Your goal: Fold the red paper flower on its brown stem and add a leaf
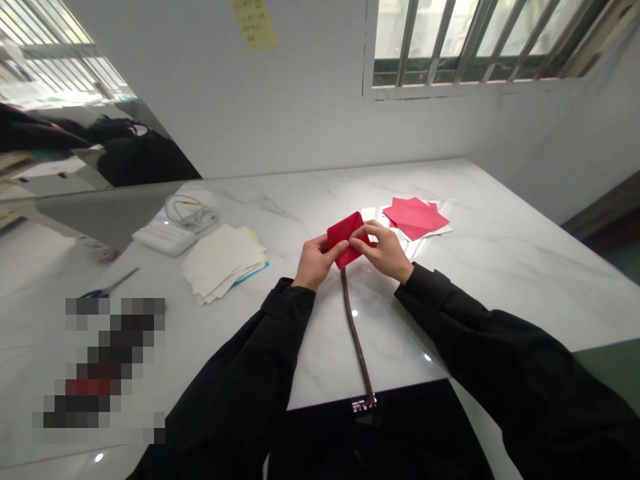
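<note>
A piece of folded red paper (344, 230) is held up over the middle of the marble-patterned table (310, 347). My left hand (316, 260) grips its lower left side, the thumb lying across the front and the other fingers behind it. On the right side, my right hand (383, 248) pinches the paper near its middle with thumb and fingertips. Below the paper, a thin dark brown stick-like strip (353, 327) runs toward the table's front edge; whether it touches the paper I cannot tell.
Red and white paper sheets (416, 217) lie at the back right. On the left are a stack of cream sheets (220, 263), a white power strip (165, 237) with a coiled cable (193, 212), and scissors (113, 287). A blurred-out patch (100, 373) covers the lower left.
</note>
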`<action>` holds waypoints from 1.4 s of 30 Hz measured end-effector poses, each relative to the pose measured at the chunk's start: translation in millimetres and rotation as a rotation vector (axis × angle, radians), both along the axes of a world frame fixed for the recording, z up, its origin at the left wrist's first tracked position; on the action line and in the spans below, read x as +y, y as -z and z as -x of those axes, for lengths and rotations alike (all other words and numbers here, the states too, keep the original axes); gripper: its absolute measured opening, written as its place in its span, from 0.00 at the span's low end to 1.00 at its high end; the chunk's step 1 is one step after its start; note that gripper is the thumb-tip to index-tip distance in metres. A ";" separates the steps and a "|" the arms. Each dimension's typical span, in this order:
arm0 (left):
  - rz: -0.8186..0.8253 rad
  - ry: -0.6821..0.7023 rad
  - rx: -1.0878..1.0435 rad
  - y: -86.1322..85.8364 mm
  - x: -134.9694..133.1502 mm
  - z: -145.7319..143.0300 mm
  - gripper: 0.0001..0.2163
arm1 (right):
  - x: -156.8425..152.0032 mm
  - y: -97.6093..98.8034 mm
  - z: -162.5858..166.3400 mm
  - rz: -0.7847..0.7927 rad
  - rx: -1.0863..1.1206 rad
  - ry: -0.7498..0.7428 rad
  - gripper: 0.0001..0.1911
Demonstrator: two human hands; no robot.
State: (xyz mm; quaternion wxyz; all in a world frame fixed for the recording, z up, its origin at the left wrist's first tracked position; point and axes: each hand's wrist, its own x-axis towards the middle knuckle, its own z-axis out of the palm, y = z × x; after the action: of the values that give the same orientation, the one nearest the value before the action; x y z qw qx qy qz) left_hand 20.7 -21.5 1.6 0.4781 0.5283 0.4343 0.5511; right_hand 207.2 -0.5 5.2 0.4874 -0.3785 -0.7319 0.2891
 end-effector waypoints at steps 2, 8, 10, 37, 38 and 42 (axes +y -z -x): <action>0.000 -0.002 0.000 -0.4 -0.2 -0.3 0.24 | -0.8 -0.4 1.3 0.002 0.005 0.003 0.09; 0.011 -0.019 -0.034 2.1 0.9 -0.5 0.24 | -3.4 3.5 5.9 0.093 0.060 0.010 0.09; 0.021 -0.023 -0.051 3.2 1.7 -0.5 0.25 | -4.9 5.1 8.3 0.110 0.087 0.021 0.09; 0.041 -0.060 -0.063 7.2 4.0 -3.4 0.24 | 0.8 14.2 13.3 0.131 0.189 0.019 0.12; 0.035 -0.059 -0.058 7.2 3.6 -3.3 0.23 | 0.8 14.1 13.3 0.133 0.183 0.023 0.11; 0.030 -0.063 -0.043 7.7 3.5 -3.0 0.24 | 1.3 13.9 13.2 0.136 0.178 0.023 0.11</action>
State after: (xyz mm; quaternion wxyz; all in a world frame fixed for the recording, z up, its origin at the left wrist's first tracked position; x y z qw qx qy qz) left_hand 23.8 -18.0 -6.1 0.4774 0.4952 0.4488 0.5705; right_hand 194.0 0.8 -8.7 0.5269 -0.3920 -0.6601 0.3647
